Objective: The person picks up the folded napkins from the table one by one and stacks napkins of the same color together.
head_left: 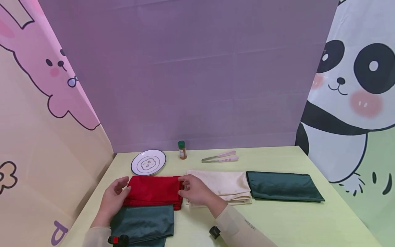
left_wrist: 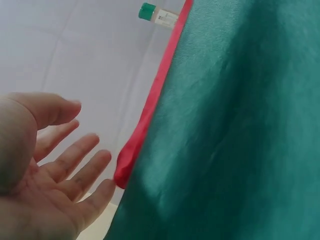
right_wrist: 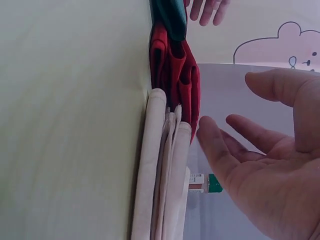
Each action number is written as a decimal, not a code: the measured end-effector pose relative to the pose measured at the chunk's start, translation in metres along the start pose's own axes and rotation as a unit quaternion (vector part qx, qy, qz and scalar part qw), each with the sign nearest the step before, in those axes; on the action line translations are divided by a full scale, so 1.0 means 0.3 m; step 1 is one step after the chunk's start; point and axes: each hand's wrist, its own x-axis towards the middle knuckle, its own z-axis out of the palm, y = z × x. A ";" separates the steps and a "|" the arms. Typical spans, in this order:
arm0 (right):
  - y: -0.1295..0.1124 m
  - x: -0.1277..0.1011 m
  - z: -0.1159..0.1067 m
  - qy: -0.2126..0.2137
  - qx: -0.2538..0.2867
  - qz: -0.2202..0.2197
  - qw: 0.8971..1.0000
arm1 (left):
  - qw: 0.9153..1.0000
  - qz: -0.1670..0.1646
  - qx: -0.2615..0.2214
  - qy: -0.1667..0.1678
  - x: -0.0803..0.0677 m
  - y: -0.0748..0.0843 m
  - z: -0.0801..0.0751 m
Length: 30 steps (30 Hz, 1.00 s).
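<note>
A folded red cloth (head_left: 154, 190) lies on the table between my two hands. At its left edge is my left hand (head_left: 112, 199); the left wrist view shows that hand's fingers (left_wrist: 92, 170) spread, holding nothing, one fingertip at or very near the red edge. My right hand (head_left: 197, 190) is at the red cloth's right edge, in front of part of a folded cream cloth (head_left: 228, 181). Its thumb and fingers are apart in the right wrist view, with nothing between them. Nearer me, a folded dark green cloth (head_left: 145, 221) lies against the red one, partly behind my left wrist.
Another folded dark green cloth (head_left: 284, 187) lies right of the cream one. Along the back are a white plate (head_left: 139, 167) with a dark rim, a small green-capped jar (head_left: 182, 151) and tongs (head_left: 226, 158) with pink handles. A purple backdrop (head_left: 191, 75) rises behind the table.
</note>
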 end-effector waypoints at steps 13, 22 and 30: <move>-0.044 -0.023 0.027 -0.030 -0.018 -0.021 0.999 | 0.994 0.046 -0.042 -0.089 -0.061 -0.008 -0.068; -0.066 -0.032 0.050 -0.066 -0.035 -0.011 0.997 | 0.993 0.044 -0.029 -0.106 -0.110 -0.051 -0.135; -0.055 -0.032 0.074 -0.095 -0.040 -0.024 0.994 | 0.995 0.007 -0.010 -0.101 -0.133 -0.096 -0.176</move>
